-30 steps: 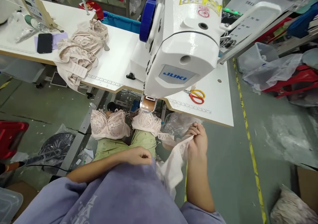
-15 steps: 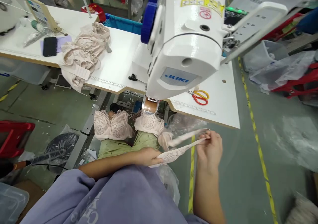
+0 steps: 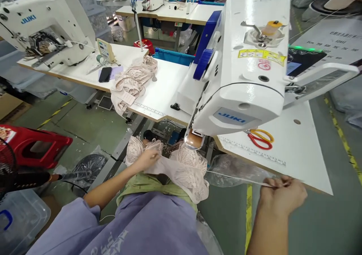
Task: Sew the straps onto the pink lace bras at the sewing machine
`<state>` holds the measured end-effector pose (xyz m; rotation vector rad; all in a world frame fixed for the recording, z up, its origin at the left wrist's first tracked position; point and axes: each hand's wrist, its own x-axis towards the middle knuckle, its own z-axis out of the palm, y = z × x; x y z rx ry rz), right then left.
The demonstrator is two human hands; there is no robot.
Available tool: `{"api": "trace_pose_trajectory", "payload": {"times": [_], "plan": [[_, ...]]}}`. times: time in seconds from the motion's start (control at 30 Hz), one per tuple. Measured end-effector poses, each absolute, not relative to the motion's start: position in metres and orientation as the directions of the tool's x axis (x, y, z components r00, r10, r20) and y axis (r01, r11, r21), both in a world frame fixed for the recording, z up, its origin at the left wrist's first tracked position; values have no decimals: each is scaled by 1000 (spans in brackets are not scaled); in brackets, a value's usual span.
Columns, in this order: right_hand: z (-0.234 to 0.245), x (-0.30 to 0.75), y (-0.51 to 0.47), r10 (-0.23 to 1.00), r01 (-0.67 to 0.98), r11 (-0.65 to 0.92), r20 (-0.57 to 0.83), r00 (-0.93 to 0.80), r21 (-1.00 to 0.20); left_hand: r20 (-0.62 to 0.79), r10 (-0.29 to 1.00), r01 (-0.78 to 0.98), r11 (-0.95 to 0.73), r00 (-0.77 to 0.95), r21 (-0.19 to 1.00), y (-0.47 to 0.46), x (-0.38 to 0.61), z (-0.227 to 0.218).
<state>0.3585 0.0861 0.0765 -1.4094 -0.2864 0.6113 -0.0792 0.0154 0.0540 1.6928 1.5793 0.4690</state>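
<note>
A pale pink lace bra (image 3: 186, 174) is stretched across my lap, below the head of the sewing machine (image 3: 240, 100). My left hand (image 3: 147, 159) pinches its band at the left end. Off to the right, my right hand (image 3: 283, 194) is closed on the far end of a thin strap (image 3: 237, 177), drawn out nearly straight from the cup. Another lace bra (image 3: 135, 149) lies on my knees, partly hidden behind my left hand. Under the machine head, a further lace cup (image 3: 177, 149) shows only in part.
Scissors (image 3: 260, 139) with red and yellow handles lie on the white table (image 3: 305, 160), right of the machine. A heap of pink bras (image 3: 131, 83) and a black phone (image 3: 105, 74) are on the table's left part. A red stool (image 3: 34, 145) stands at left.
My left hand has moved left and up along the bra, and my right hand has gone farther right, pulling the strap taut. The camera view has swung left and up.
</note>
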Motion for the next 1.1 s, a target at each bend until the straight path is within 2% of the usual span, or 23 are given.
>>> {"api": "trace_pose_trajectory", "payload": {"times": [0.07,0.13,0.17,0.23,0.3,0.37,0.43,0.57,0.73,0.8,0.97,1.03,1.1], "plan": [[64,332,74,637,-241,-5,-189,747,-970,-149,988,695,129,-31,708,25,-79,50],[56,298,56,756,-153,-69,-151,636,-986,-80,986,693,162,-149,702,33,-73,49],[55,281,45,841,2,-82,-68,537,-997,-56,984,690,161,-171,706,37,-69,50],[59,249,25,955,286,16,100,280,-958,-31,987,682,133,-160,720,43,-57,55],[70,225,12,988,390,114,144,50,-914,-29,996,669,78,-83,739,48,-43,66],[83,211,5,994,367,107,92,-57,-924,-19,996,636,-42,88,771,51,-31,82],[94,204,3,994,322,32,-3,-106,-946,19,951,551,-195,309,811,51,-22,104],[110,201,3,977,343,-60,-125,-172,-937,-35,866,492,-250,499,834,43,-13,141],[120,201,4,958,544,122,-45,-283,-830,-120,864,663,-279,490,695,33,-5,148],[123,202,5,944,565,152,-50,-326,-811,-127,860,688,-298,494,662,30,-3,144],[129,206,14,928,474,109,-82,-364,-874,-18,841,684,-427,540,591,27,-2,135],[128,206,17,931,409,56,-100,-352,-911,-31,838,686,-424,545,592,27,-4,135],[124,206,21,930,287,-63,-161,-330,-956,-74,833,673,-387,548,630,29,-7,137]]}}
